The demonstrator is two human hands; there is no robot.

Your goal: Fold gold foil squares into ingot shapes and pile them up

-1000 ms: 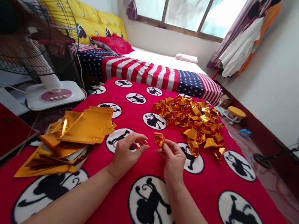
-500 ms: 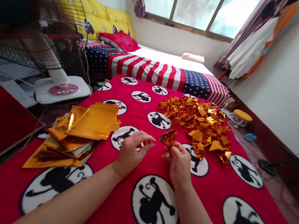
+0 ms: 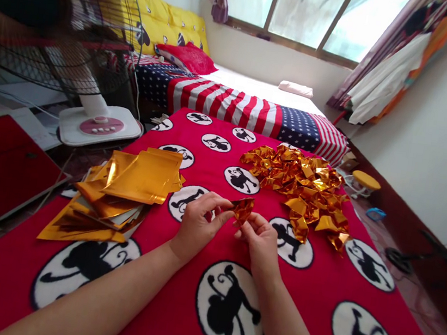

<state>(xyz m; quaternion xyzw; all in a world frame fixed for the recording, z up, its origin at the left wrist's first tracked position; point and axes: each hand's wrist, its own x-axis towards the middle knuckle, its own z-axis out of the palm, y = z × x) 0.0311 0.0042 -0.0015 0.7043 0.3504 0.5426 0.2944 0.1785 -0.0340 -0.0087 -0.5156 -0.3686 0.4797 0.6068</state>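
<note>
Between my hands, above the red cloth [image 3: 172, 303], is a small folded piece of gold foil paper [image 3: 244, 208]. My left hand [image 3: 201, 220] pinches its left corner between thumb and fingers. On the other side my right hand [image 3: 258, 240] grips its lower right edge, fingers curled beneath. To the left lies a loose stack of flat gold foil sheets [image 3: 144, 176], some with pale undersides showing. A heap of folded gold foil pieces [image 3: 297, 172] spreads over the cloth at the right, beyond my right hand.
A running fan [image 3: 99, 124] stands off the table's left edge, with a red panel [image 3: 4, 169] below it. Past the far edge is a bed with a striped, starred cover [image 3: 231, 105]. A yellow-topped stool [image 3: 366, 179] is on the floor at the right.
The folded foil piece has moved slightly left and down in my right hand. My left fingers, apart from it before, have closed on its left corner. The view has shifted a little.
</note>
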